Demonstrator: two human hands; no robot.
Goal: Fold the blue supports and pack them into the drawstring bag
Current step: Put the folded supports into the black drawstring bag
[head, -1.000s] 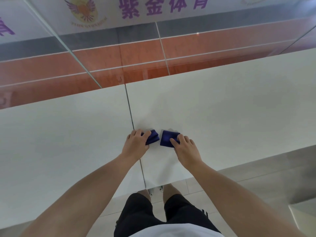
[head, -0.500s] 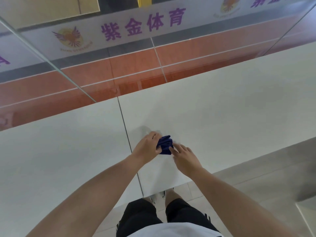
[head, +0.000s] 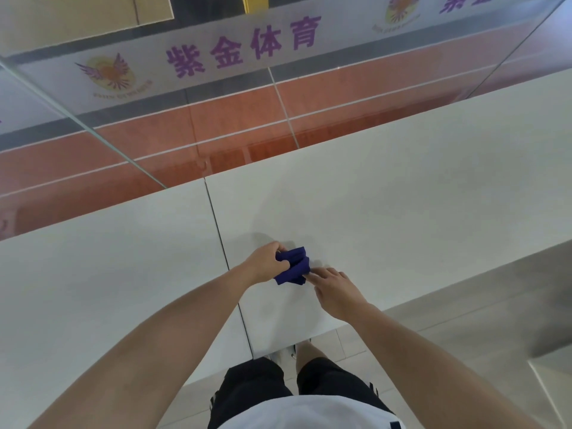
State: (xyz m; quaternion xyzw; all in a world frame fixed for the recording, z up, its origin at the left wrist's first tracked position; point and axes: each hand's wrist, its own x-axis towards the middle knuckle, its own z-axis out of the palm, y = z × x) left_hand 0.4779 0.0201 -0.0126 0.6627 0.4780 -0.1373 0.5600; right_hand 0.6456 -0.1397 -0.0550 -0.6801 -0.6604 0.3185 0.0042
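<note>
The blue supports [head: 293,267] are gathered in one folded bundle on the white table [head: 402,212], near its front edge. They are gripped by the curled fingers of the left hand [head: 265,262]. The bundle's near corner is touched by the straight, loosely spread fingers of the right hand [head: 335,288].

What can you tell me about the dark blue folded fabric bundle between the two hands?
The dark blue folded fabric bundle looks soft and matte, with several creased layers stacked together. It sits low over the white table, near its front edge; whether it rests on it I cannot tell. The left hand grips its left side with curled fingers, while the right hand touches its lower right corner with straight fingertips.
</note>
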